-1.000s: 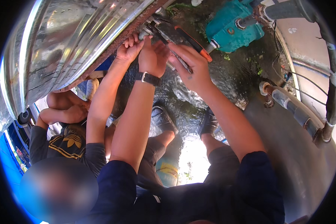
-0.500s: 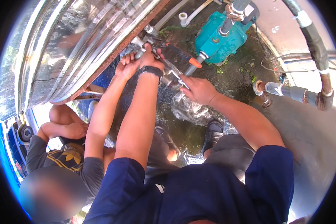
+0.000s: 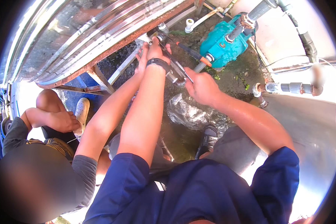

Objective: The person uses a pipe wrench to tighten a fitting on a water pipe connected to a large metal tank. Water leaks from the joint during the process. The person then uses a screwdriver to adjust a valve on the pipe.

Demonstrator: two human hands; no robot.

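My right hand is closed round the lower end of a long metal wrench. My left hand, with a black band at its wrist, is closed about the wrench's upper end, beside a pipe fitting under the tank's rim. My palm hides the jaws. Just beyond runs a black-and-orange tool handle; its far end is hidden. A grey pipe with a metal fitting lies below the wrench. Against my left hand rests a co-worker's hand, near the same fitting.
A teal pump stands ahead on the wet floor. At left leans a shiny ribbed metal tank on a rusty frame. Clear plastic sheeting lies near my feet. Capped pipes jut out at right. A co-worker crouches at left.
The view has shifted, so the co-worker sits lower and further left. My right hand keeps its grip on the wrench handle. The co-worker's fingers have loosened and straightened beside my left hand.
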